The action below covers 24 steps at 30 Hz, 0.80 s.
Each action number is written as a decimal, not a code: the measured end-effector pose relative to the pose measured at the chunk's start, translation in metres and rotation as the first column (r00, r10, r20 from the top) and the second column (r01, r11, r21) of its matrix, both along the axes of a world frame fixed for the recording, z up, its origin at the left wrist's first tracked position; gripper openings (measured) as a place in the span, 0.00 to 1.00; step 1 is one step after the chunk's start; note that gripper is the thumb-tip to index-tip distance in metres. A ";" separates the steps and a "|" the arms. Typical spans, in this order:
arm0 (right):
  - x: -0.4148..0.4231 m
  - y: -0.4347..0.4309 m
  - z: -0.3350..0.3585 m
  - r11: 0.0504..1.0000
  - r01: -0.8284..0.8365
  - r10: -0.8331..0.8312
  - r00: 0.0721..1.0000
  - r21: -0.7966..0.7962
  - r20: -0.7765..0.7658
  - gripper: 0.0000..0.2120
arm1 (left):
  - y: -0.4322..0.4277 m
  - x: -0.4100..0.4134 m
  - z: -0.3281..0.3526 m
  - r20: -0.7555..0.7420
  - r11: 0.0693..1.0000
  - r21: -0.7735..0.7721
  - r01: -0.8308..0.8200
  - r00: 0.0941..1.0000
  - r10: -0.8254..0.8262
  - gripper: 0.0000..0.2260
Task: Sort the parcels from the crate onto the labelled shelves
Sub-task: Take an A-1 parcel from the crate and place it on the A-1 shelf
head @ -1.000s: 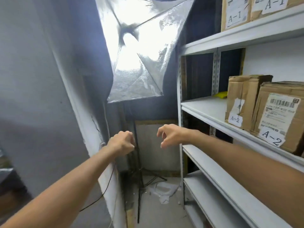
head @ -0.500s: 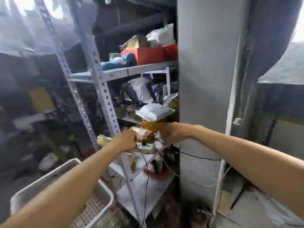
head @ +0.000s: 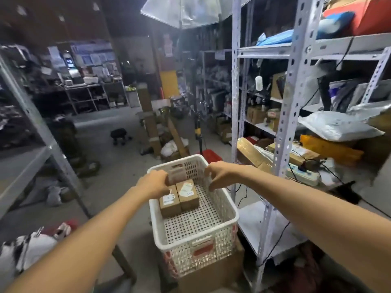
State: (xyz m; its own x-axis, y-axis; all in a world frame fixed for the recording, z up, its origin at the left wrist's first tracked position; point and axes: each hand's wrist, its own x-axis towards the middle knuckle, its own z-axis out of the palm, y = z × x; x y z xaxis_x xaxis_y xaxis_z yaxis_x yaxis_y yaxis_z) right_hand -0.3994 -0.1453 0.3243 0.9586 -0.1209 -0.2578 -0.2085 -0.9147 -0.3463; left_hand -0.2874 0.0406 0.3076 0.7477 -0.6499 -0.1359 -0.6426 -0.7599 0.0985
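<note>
- Left grip (head: 153,183) was curled at the near edge of an upright parcel (head: 176,176), which stood against the far wall of the crate (head: 182,263). Through the blur it seemed to be pinching the parcel, not merely touching it.
- Right grip (head: 221,176) hovered over the crate's right side, just apart from that parcel. Its fingers were loosely bent downward and held nothing.
- On the crate floor, toward the far left, a left flat parcel (head: 170,205) and a right flat parcel (head: 188,195) lay touching side by side.
- Step in hand, by my judgement: taking the next parcel out of the crate.
- Next move called for bringing the right grip onto the parcel's free side and lifting it over the rim. Its label would then need reading before carrying it to the matching shelf.
</note>
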 end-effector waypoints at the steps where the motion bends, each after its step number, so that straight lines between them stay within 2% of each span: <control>1: 0.013 0.001 -0.006 1.000 -0.017 0.016 1.000 -0.011 -0.023 0.20 | 0.005 0.008 -0.005 -0.008 1.000 0.003 -0.020 1.000 0.021 0.12; 5: 0.081 -0.012 -0.027 0.999 -0.043 0.043 0.999 0.002 -0.028 0.19 | 0.008 0.054 -0.027 -0.047 0.997 0.006 -0.074 0.996 0.074 0.12; 10: 0.165 -0.051 -0.068 0.995 -0.098 0.093 0.989 -0.035 -0.118 0.18 | -0.020 0.128 -0.054 -0.105 0.989 0.031 -0.144 0.984 0.147 0.16; 12: 0.181 -0.061 -0.077 0.994 -0.090 0.082 0.991 -0.063 -0.109 0.14 | -0.026 0.141 -0.057 -0.119 0.988 0.034 -0.149 0.981 0.152 0.14; 14: 0.241 -0.096 -0.104 0.991 -0.114 0.104 0.986 -0.069 -0.127 0.14 | -0.058 0.194 -0.085 -0.166 0.978 0.060 -0.199 0.964 0.206 0.13; 15: 0.243 -0.098 -0.105 0.989 -0.127 0.117 0.983 -0.071 -0.139 0.16 | -0.060 0.196 -0.085 -0.172 0.979 0.072 -0.193 0.964 0.203 0.12; 20: 0.323 -0.154 -0.163 0.992 -0.126 0.120 0.962 -0.012 -0.247 0.23 | -0.120 0.269 -0.139 -0.264 0.966 0.082 -0.247 0.929 0.260 0.12; 24: 0.375 -0.178 -0.220 0.994 -0.088 0.103 0.951 0.065 -0.290 0.20 | -0.150 0.315 -0.197 -0.344 0.964 0.128 -0.234 0.901 0.265 0.13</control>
